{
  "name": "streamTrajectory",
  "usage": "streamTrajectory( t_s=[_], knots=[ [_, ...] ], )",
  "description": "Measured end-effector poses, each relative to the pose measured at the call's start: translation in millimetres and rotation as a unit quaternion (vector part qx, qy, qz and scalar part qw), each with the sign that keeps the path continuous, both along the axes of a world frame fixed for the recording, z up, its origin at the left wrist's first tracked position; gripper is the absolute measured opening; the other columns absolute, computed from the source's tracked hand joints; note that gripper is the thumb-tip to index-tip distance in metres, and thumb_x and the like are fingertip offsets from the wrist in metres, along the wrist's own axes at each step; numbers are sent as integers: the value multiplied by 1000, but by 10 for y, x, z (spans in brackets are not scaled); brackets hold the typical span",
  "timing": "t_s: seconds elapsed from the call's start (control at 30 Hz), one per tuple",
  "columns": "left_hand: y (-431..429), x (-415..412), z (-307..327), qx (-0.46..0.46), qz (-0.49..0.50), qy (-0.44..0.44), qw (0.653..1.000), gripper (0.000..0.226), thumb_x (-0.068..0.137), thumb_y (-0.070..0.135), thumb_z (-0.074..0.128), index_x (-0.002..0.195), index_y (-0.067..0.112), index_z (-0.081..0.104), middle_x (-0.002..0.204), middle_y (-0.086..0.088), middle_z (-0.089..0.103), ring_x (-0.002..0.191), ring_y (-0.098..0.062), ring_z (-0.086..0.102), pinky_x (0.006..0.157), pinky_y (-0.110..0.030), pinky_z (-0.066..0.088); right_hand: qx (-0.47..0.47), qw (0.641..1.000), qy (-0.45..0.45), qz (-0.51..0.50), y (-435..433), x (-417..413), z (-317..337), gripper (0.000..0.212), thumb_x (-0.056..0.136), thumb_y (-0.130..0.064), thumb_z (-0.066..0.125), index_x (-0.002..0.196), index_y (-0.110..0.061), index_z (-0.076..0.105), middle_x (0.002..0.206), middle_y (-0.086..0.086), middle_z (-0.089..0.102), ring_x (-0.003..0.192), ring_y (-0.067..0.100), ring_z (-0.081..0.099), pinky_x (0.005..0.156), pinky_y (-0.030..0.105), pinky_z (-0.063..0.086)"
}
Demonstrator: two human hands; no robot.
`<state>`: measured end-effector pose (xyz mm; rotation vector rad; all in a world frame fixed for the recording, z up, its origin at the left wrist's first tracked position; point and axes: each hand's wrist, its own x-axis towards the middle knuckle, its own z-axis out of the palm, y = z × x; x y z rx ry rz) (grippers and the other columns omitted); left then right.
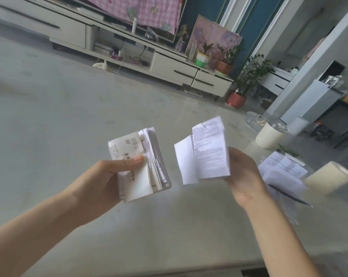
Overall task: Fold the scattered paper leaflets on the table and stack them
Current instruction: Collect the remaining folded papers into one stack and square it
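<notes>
We see both hands raised in the near middle of the scene, each holding paper and well apart from the other.

Left hand [101,176]: it grips the stack of folded leaflets [141,172]. The thumb presses flat across the front sheet and the fingers are hidden behind the stack. The front sheet is cream with printed characters. Thinner white sheets show at the stack's right edge, slightly fanned.

Right hand [243,176]: it holds a single folded leaflet [207,154] by its right edge. The sheet stands roughly upright, its printed panel faces us, and a blank white flap hangs open on its left side. The fingers are behind the paper and the picture is blurred here, so we cannot tell how they lie.

Remaining work items: the loose leaflets [283,168] lie overlapped on the table [329,216] at the right, just beyond the right hand. A dark pen [289,194] rests across their near part.

Surroundings:
- Two cream cylinders, one [269,134] far of the loose leaflets and one [329,176] just right of them.
- A clear glass dish [255,120] beside the far cylinder.
- A long pale TV cabinet [169,64] along the far wall, with a pink checked cloth [149,9] hanging above it.
- Potted plants [237,98] at the cabinet's right end.
</notes>
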<state>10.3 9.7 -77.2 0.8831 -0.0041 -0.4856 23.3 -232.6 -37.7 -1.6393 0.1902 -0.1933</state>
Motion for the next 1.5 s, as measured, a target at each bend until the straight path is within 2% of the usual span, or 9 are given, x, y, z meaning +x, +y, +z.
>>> streamTrajectory(
  t_s=[0.13, 0.27, 0.37, 0.53, 0.73, 0.9, 1.1, 1.23, 1.5],
  knots=[
    [39, -4, -6, -25, -80, -37, 996, 67, 35, 32, 92, 98, 16, 75, 111, -9, 69, 92, -22, 70, 79, -35, 57, 44, 998, -4, 49, 253, -45, -89, 41, 66, -7, 62, 107, -10, 56, 82, 0, 67, 69, 11, 61, 55, 22, 48],
    [36, -53, 28, -33, -121, -83, 989, 55, 50, 35, 87, 100, 18, 74, 104, -6, 72, 91, -20, 70, 72, -29, 56, -10, 992, 3, 125, 597, -143, -194, 44, 65, -9, 65, 109, -13, 58, 90, 3, 71, 76, 16, 68, 60, 27, 56],
    [32, -65, 49, -1, -100, -109, 989, 27, 71, 26, 68, 96, 20, 75, 101, -6, 72, 90, -19, 70, 76, -28, 56, -107, 986, -35, 119, 846, -217, -262, 14, 90, -10, 55, 101, -7, 63, 97, 10, 69, 95, 26, 65, 81, 36, 53],
    [70, -15, 60, 2, -28, -89, 996, 22, 64, 18, 74, 85, 23, 78, 93, -2, 74, 79, -16, 71, 62, -26, 56, -149, 979, -90, 106, 886, -200, -169, 54, 88, -55, 42, 112, -9, 59, 104, -2, 63, 99, 4, 57, 93, 19, 42],
    [42, -15, 51, 48, -23, -121, 991, 17, 75, 16, 63, 79, 22, 78, 87, -6, 74, 75, -18, 71, 59, -25, 55, -83, 986, 5, 146, 882, -187, -211, 39, 83, -36, 53, 94, 0, 62, 84, 9, 64, 76, 18, 55, 73, 36, 43],
    [-2, -26, -45, 178, 50, -194, 964, 19, 78, 28, 71, 95, 20, 71, 89, 1, 74, 80, -12, 71, 61, -20, 54, -88, 972, -5, 216, 956, -288, -302, 46, 90, -53, 41, 116, -18, 54, 109, 0, 65, 100, 7, 63, 85, 26, 53],
    [-107, -97, -209, 244, 171, -254, 920, 75, 82, 15, 68, 132, 35, 15, 107, 10, 61, 92, -4, 64, 76, -21, 53, -63, 964, -40, 254, 1000, -324, -449, 39, 87, -15, 43, 125, -19, 34, 120, -7, 54, 105, -6, 54, 90, 13, 43],
    [-113, -74, -212, 207, 119, -331, 913, 44, 75, 8, 60, 116, 21, 48, 103, 12, 67, 98, -6, 64, 75, -16, 50, -54, 966, -117, 225, 1018, -301, -497, 51, 81, 0, 35, 124, -26, 28, 124, -13, 53, 114, -2, 52, 97, 17, 40],
    [-148, -70, -394, 341, 117, -378, 853, 26, 91, 1, 51, 105, 13, 33, 110, 9, 54, 98, 14, 52, 82, -5, 41, -44, 974, -99, 201, 1058, -286, -663, 40, 94, 0, 37, 127, -16, 21, 123, -8, 54, 113, -2, 53, 97, 18, 40]
  ],
)
